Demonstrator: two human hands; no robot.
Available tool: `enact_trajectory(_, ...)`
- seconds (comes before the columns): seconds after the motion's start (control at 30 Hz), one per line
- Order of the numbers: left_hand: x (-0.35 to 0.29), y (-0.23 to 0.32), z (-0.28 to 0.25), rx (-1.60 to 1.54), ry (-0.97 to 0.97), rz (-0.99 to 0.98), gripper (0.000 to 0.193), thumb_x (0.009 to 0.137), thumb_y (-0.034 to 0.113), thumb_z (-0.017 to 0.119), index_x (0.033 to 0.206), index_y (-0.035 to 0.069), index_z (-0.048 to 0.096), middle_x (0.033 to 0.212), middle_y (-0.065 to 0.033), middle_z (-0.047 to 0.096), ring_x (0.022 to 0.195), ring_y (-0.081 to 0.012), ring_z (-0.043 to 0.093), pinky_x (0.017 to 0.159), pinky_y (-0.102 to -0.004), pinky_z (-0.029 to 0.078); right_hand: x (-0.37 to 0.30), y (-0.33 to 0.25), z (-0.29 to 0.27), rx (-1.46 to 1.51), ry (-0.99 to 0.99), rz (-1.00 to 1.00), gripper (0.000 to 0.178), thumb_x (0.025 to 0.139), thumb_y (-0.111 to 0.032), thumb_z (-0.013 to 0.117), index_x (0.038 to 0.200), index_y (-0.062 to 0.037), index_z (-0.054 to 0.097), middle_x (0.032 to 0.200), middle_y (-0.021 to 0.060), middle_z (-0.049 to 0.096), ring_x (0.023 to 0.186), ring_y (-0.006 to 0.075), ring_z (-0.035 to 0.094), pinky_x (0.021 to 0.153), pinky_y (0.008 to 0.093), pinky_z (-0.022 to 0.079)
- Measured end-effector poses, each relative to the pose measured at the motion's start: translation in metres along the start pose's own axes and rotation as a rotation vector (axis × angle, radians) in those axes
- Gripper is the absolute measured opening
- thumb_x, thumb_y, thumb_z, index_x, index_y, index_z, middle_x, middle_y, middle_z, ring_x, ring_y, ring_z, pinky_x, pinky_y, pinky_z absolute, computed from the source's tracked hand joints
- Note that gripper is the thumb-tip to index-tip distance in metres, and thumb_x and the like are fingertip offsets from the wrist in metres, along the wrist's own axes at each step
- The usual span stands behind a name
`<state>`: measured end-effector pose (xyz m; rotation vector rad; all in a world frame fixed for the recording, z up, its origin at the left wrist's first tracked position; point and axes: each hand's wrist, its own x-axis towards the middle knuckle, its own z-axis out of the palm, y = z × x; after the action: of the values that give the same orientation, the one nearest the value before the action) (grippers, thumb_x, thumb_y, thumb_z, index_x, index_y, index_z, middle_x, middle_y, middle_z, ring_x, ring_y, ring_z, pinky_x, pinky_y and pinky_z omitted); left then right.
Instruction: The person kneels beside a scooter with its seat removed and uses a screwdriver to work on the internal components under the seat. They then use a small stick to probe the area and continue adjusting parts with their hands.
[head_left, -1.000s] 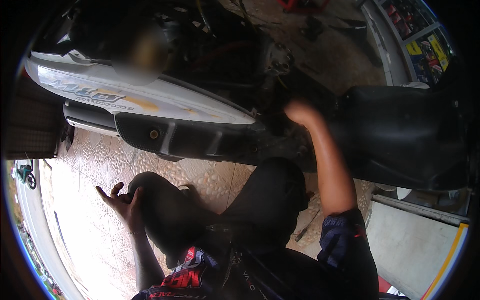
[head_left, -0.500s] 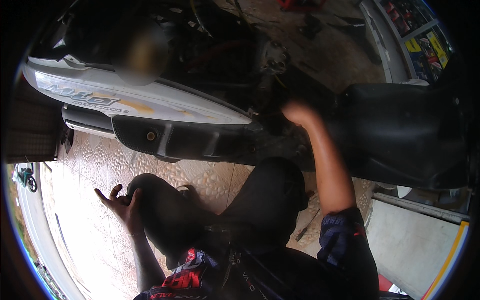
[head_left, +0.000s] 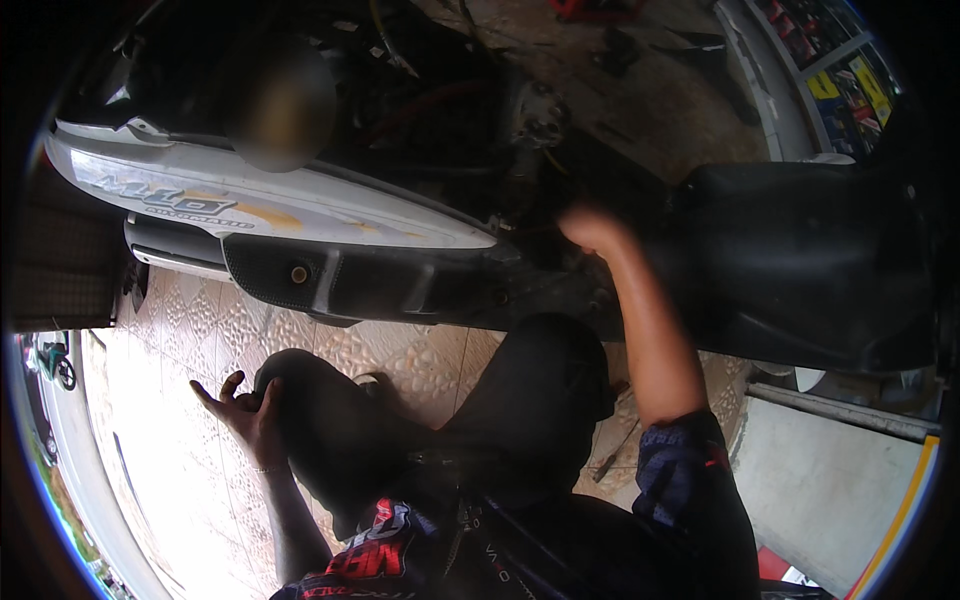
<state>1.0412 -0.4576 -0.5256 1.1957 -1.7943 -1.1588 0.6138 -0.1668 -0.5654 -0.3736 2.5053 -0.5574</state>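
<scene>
A motor scooter lies across the view, with a white side panel (head_left: 330, 205) and a black footboard panel (head_left: 400, 285). My right hand (head_left: 590, 228) reaches into the dark, opened part of the scooter, just past the panel's pointed right end. Its fingers look curled closed. Blur and shadow hide what they hold, if anything. My left hand (head_left: 245, 405) rests against my left knee (head_left: 310, 400), its fingers spread and nothing in it.
A large black plastic cover (head_left: 800, 260) extends to the right of my right arm. A thin dark tool (head_left: 610, 460) lies on the tiled floor (head_left: 430, 355) beside my right leg. Shelves with packages (head_left: 850, 95) stand at the far right, and a red object (head_left: 595, 8) at the far edge.
My right hand has shifted very slightly left in the same spot, still blurred. The left hand has stayed on the knee.
</scene>
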Motion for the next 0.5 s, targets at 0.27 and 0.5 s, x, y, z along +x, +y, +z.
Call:
enact_trajectory(0.27,-0.002,0.001,0.000,0.001,0.002,-0.005,0.122,0.075,-0.004,0.082,0.160,0.016,-0.004,0.125,-0.0107,0.050,0.061,-0.0043,0.041,0.056,-0.0192,0.040,0.008,0.008,0.006,0.034,-0.047,0.012,0.031,0.093,-0.021,0.048,0.091,0.0033,0.067,0.061,0.0157,0.064,0.046,0.0222,0.059,0.047,0.0399,0.046)
enact_trajectory(0.5,0.000,-0.003,-0.001,-0.014,-0.009,0.001,0.122,0.075,-0.003,0.082,0.160,0.016,-0.004,0.125,-0.0112,0.050,0.061,-0.0043,0.041,0.055,-0.0195,0.040,0.017,0.015,0.012,-0.010,-0.123,0.003,0.032,0.093,-0.020,0.045,0.087,0.0031,0.066,0.060,0.0158,0.063,0.046,0.0225,0.059,0.047,0.0398,0.046)
